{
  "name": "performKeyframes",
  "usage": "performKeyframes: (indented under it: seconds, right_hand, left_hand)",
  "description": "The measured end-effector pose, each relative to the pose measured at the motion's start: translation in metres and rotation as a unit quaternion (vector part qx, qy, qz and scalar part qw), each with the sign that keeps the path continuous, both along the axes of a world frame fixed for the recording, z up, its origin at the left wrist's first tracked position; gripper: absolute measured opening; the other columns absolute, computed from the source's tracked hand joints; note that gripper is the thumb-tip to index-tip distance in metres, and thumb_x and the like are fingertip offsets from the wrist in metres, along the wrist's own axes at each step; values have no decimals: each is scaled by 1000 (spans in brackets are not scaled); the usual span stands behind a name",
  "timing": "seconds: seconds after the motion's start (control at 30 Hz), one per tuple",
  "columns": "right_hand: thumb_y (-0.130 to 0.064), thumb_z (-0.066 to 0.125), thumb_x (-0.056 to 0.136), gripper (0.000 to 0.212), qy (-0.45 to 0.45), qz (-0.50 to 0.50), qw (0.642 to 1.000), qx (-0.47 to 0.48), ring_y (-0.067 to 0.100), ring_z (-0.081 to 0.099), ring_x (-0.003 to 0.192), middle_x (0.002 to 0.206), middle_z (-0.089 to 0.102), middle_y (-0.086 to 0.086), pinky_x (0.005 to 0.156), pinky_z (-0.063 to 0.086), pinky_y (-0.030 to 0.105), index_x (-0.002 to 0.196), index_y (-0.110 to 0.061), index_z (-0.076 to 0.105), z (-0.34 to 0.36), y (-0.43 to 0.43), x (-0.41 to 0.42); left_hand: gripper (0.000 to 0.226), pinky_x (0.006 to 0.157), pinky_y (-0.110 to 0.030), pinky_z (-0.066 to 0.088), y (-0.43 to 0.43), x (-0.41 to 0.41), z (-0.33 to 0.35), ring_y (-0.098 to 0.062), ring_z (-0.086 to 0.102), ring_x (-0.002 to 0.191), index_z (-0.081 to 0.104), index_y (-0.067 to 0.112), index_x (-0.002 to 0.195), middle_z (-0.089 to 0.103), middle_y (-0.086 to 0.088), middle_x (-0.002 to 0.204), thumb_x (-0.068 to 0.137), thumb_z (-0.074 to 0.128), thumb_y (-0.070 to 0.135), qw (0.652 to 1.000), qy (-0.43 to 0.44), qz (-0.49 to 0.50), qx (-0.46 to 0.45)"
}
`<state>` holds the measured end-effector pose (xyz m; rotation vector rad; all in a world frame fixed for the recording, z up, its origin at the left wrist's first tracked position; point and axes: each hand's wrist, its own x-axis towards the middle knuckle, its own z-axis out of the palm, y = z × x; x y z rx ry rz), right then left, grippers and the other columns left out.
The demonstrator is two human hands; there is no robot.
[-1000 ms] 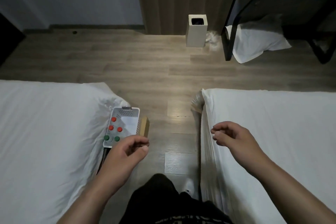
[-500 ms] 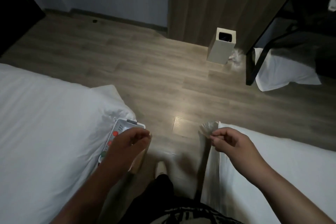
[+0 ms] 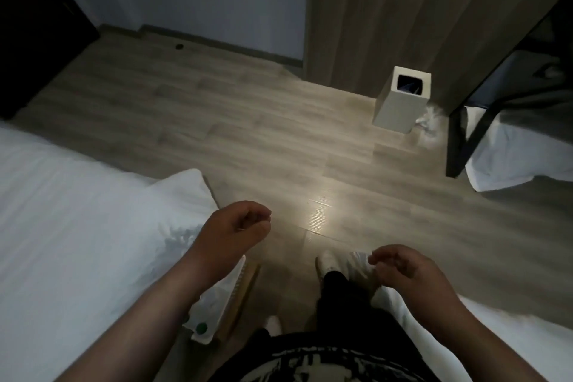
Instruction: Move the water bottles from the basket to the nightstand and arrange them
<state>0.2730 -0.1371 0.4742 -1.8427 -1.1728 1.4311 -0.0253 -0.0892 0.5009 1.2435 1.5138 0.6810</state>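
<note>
Head view looks down a strip of wooden floor [image 3: 248, 133] between two white beds. The left hand [image 3: 237, 226] hangs over the near edge of the left bed [image 3: 77, 242], its fingers loosely curled toward the thumb with nothing in them. The right hand [image 3: 406, 270] hangs lower and to the right, at the corner of the right bed [image 3: 527, 335]; it too is loosely curled and holds nothing.

The white basket [image 3: 231, 285] sits on the floor against the left bed, mostly hidden under the left forearm. One green bottle cap [image 3: 201, 326] shows at its near end; the rest of its contents cannot be made out. A light wooden piece [image 3: 245, 298] stands just beside the basket on its right.

A white shoe [image 3: 328, 260] shows on the floor between the hands. Far right, a pale square bin [image 3: 400, 102] stands by a wood-panelled wall, near a dark frame leg [image 3: 455, 139] and a white cloth [image 3: 511, 161].
</note>
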Motion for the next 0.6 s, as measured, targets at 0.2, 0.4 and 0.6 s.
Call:
performKeyframes:
  seconds: [0.2, 0.4, 0.6]
  right_hand:
    - [-9, 68, 85, 16, -32, 162, 986, 1, 7, 69, 84, 91, 74, -8, 85, 55, 38, 89, -25, 71, 3, 119, 21]
    - [-14, 67, 86, 14, -34, 343, 938, 28, 8, 68, 86, 92, 73, -7, 82, 54, 36, 92, -26, 70, 17, 220, -19]
    - [-14, 66, 87, 15, -2, 457, 888, 36, 12, 69, 88, 94, 73, -7, 88, 55, 43, 92, -27, 70, 26, 243, -97]
  left_hand:
    - [12, 66, -17, 50, 30, 20, 2, -5, 66, 83, 71, 26, 96, 72, 0, 91, 87, 68, 20, 989, 0, 149, -4]
    - [27, 85, -27, 51, 8, 38, 5, -23, 67, 94, 72, 16, 94, 68, -23, 100, 70, 63, 25, 940, -57, 338, -4]
    - [29, 77, -24, 45, -53, 34, 2, -13, 57, 85, 73, 14, 89, 64, -15, 87, 66, 70, 32, 866, -100, 491, 6]
